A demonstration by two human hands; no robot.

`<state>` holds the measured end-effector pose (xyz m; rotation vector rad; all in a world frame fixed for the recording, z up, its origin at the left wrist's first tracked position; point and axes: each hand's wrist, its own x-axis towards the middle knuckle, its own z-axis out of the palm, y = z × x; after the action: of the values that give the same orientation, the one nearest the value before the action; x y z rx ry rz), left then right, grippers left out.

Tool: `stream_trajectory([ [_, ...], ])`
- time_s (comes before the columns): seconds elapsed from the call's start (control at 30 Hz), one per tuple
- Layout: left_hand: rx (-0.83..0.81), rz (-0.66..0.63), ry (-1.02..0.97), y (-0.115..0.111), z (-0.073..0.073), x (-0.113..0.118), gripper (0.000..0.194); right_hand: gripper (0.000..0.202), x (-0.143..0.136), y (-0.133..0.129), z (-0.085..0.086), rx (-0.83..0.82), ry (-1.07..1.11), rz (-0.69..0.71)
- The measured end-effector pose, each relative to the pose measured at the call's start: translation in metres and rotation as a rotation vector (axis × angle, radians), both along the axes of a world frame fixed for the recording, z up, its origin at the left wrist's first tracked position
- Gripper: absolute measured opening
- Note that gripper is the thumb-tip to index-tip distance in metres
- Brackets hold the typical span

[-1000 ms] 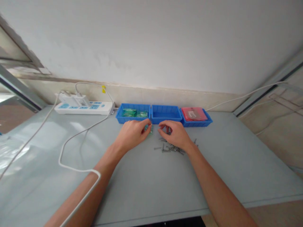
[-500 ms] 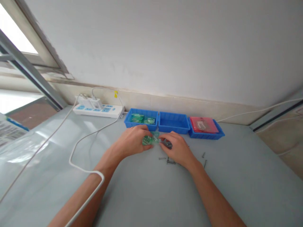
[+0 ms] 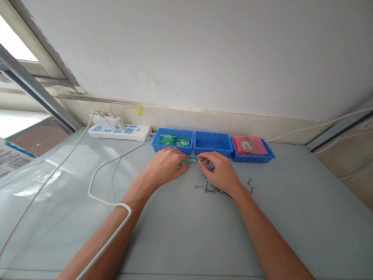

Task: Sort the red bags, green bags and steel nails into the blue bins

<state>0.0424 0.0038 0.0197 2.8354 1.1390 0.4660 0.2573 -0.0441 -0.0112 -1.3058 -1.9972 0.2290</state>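
Note:
A small green-tinted clear plastic bag point(image 3: 192, 159) is stretched between my two hands, just in front of the blue trays. My left hand point(image 3: 169, 165) is closed on its left part, and small items inside show through but are too blurred to name. At the bag's right end, the fingertips of my right hand point(image 3: 218, 169) pinch its edge. Beneath and around my right hand, several loose screws point(image 3: 210, 190) lie on the grey table; some are hidden by the hand.
Behind my hands stand a blue tray point(image 3: 172, 149) with green bags, a second blue tray point(image 3: 212, 149) and a third blue tray point(image 3: 253, 158) holding red bags point(image 3: 250, 146). At left are a white power strip point(image 3: 119, 132) and a white cable point(image 3: 96, 171) crossing over my left forearm.
The bag has turned and is now pulled flatter between my hands. My right fingers have shifted to its right end, and more screws show below my right hand. The view has tilted slightly.

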Motion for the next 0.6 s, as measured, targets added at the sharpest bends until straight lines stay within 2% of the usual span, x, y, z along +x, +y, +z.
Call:
stream_trajectory([
  [0.1, 0.094, -0.05, -0.06, -0.003, 0.001, 0.005, 0.022, 0.035, -0.001, 0.001, 0.0, 0.006, 0.076, -0.02],
  [0.2, 0.047, -0.045, -0.309, -0.005, 0.0, 0.01, 0.027, 0.054, -0.001, 0.002, 0.0, -0.027, 0.255, -0.01],
  [0.3, -0.229, -0.002, -0.569, -0.006, -0.003, 0.015, 0.028, 0.043, -0.001, 0.004, 0.001, -0.154, 0.524, 0.031],
  [0.4, -0.53, 0.019, -0.745, -0.005, -0.007, 0.018, 0.033, 0.032, -0.001, 0.005, 0.004, -0.335, 0.76, 0.089],
  [0.47, -0.64, 0.031, -0.811, -0.004, -0.007, 0.019, 0.035, 0.035, 0.0, 0.006, 0.005, -0.402, 0.859, 0.097],
  [0.6, -0.803, 0.041, -0.85, -0.004, -0.003, 0.018, 0.036, 0.037, 0.0, 0.006, 0.004, -0.418, 0.949, 0.055],
])
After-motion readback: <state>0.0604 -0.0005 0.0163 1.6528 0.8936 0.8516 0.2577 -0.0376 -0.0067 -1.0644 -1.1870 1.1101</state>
